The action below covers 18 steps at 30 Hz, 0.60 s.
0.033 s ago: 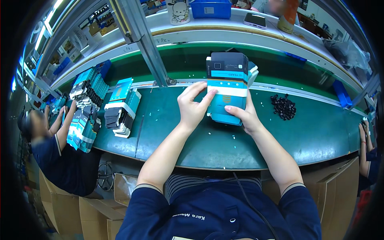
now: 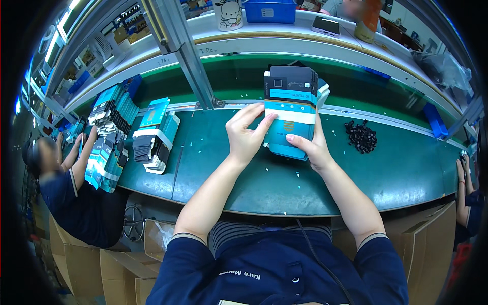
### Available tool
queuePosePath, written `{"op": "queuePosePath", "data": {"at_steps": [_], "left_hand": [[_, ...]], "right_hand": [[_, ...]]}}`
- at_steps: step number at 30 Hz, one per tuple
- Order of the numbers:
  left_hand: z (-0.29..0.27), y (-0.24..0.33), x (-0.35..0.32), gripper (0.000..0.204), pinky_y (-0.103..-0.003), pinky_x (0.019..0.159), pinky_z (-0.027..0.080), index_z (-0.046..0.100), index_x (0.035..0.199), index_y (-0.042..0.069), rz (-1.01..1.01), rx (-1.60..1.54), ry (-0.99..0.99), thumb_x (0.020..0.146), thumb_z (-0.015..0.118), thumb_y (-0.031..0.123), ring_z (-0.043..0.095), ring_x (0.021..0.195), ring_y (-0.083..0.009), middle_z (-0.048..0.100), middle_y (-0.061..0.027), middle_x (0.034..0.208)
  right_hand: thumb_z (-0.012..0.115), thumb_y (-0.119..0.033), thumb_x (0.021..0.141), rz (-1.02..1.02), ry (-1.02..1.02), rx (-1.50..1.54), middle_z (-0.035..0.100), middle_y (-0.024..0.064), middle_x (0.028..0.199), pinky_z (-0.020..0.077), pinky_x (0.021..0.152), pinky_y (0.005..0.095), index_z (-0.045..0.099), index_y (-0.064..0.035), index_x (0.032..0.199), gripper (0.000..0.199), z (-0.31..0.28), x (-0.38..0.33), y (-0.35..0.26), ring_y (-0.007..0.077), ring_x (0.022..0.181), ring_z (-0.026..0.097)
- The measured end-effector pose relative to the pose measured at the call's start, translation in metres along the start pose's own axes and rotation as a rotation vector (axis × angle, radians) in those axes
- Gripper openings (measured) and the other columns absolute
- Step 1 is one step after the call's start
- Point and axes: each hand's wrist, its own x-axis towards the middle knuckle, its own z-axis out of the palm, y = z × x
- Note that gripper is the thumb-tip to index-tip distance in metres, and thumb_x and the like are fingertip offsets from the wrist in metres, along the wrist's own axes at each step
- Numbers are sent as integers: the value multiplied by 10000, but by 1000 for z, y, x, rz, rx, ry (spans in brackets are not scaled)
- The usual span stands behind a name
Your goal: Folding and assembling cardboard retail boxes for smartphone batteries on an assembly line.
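A thick stack of teal and black flat packages [image 2: 291, 109], bound by a white band, stands on edge on the green bench [image 2: 284, 188] in front of me. My left hand [image 2: 246, 134] presses its left side, fingers reaching onto the white band. My right hand [image 2: 312, 147] grips the lower right side, thumb across the teal front. Both hands hold the same stack.
A banded bundle of similar packages [image 2: 155, 134] lies to the left, with more piled bundles [image 2: 109, 134] beyond it. A heap of small black parts [image 2: 361, 136] sits to the right. A metal post [image 2: 190, 61] rises behind. Another person [image 2: 66, 188] works at far left; a hand [image 2: 463, 165] shows at far right.
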Motion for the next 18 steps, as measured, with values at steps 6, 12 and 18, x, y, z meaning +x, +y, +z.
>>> {"op": "queuePosePath", "data": {"at_steps": [6,12,18], "left_hand": [[-1,7,-3,310,-280,785,547,621,1106,-80,0,-59,-73,811,669,1,663,901,-192,663,-165,1011],[-2,-1,-1,251,-257,679,551,653,1015,-69,218,244,-15,769,666,-24,688,740,-178,688,-146,845],[6,3,-7,116,-264,577,528,667,854,-45,385,507,97,740,676,-24,663,605,-186,669,-130,724]], "right_hand": [[763,-205,689,-235,150,-328,308,182,1349,305,1055,410,53,-47,1476,1072,-1,-4,11,285,1264,367],[767,-196,656,-360,251,-696,339,194,1270,312,1029,429,85,-66,1473,1071,3,-8,7,323,1199,385],[769,-174,652,-369,320,-789,340,192,1264,310,1030,433,97,-55,1468,1064,12,-12,0,329,1198,385]]}}
